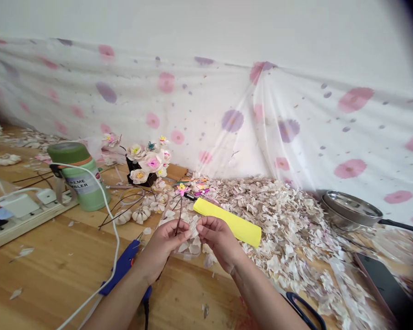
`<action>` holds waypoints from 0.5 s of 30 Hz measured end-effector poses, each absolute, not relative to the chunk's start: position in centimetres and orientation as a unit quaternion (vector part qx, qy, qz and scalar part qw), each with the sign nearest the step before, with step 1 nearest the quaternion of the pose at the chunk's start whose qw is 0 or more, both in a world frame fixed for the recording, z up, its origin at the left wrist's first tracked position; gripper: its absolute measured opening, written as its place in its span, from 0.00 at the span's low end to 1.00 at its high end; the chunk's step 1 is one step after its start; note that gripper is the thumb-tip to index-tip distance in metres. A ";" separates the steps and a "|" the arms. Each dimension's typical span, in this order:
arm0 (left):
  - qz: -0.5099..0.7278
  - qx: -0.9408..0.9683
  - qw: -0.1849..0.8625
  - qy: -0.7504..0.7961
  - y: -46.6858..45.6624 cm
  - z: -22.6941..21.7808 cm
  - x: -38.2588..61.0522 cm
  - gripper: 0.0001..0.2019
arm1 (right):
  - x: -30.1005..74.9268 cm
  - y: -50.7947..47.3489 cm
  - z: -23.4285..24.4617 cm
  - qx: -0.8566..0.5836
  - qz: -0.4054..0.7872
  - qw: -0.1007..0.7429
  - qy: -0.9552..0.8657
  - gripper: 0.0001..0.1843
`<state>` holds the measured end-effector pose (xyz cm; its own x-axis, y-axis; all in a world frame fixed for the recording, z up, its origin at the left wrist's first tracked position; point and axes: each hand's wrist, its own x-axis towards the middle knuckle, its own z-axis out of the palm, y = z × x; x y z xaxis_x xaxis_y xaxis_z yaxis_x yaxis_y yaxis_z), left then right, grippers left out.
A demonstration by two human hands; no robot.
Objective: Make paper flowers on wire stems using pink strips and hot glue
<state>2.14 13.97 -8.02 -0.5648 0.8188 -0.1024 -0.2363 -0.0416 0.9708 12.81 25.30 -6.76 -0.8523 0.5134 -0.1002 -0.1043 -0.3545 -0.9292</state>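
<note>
My left hand is closed around a thin brown stem, which stands nearly upright. At its top sits a small pink and yellow flower centre. My right hand, just beside it, pinches a whitish petal; its edge reaches toward my left fingertips. Whether the left fingers also touch the petal I cannot tell. Behind my right hand lies a yellow sheet, folded or rolled. Loose petals lie below both hands. A blue glue gun rests by my left forearm.
A large heap of dried petals covers the right side. Finished flowers stand in a black holder. At left are a green tumbler, a power strip and a white cable. Scissors, a phone and pan lie right.
</note>
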 end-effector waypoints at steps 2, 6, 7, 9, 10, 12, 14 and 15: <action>0.676 0.253 0.401 0.565 14.0 -8.0 2.2 0.16 | 13.0 25.2 -6.6 -0.189 0.804 0.189 -0.531 0.18; 0.675 0.252 0.409 0.559 14.0 -8.0 2.2 0.16 | 13.2 25.2 -6.3 -0.184 0.811 0.189 -0.523 0.19; 0.676 0.252 0.409 0.559 14.0 -8.1 2.1 0.17 | 13.2 25.2 -6.2 -0.184 0.811 0.189 -0.522 0.20; 0.675 0.253 0.407 0.561 13.9 -8.2 2.1 0.17 | 13.2 25.3 -6.2 -0.184 0.810 0.190 -0.524 0.20; 0.675 0.254 0.405 0.562 13.9 -8.3 2.1 0.17 | 13.2 25.3 -6.2 -0.183 0.808 0.189 -0.527 0.19; 0.675 0.257 0.401 0.564 13.8 -8.4 2.0 0.17 | 13.1 25.4 -6.4 -0.182 0.803 0.188 -0.536 0.19; 0.673 0.261 0.400 0.566 13.8 -8.5 1.9 0.16 | 13.0 25.6 -6.5 -0.182 0.797 0.190 -0.543 0.20; 0.671 0.263 0.399 0.567 13.8 -8.4 1.9 0.16 | 13.0 25.6 -6.5 -0.182 0.795 0.191 -0.546 0.20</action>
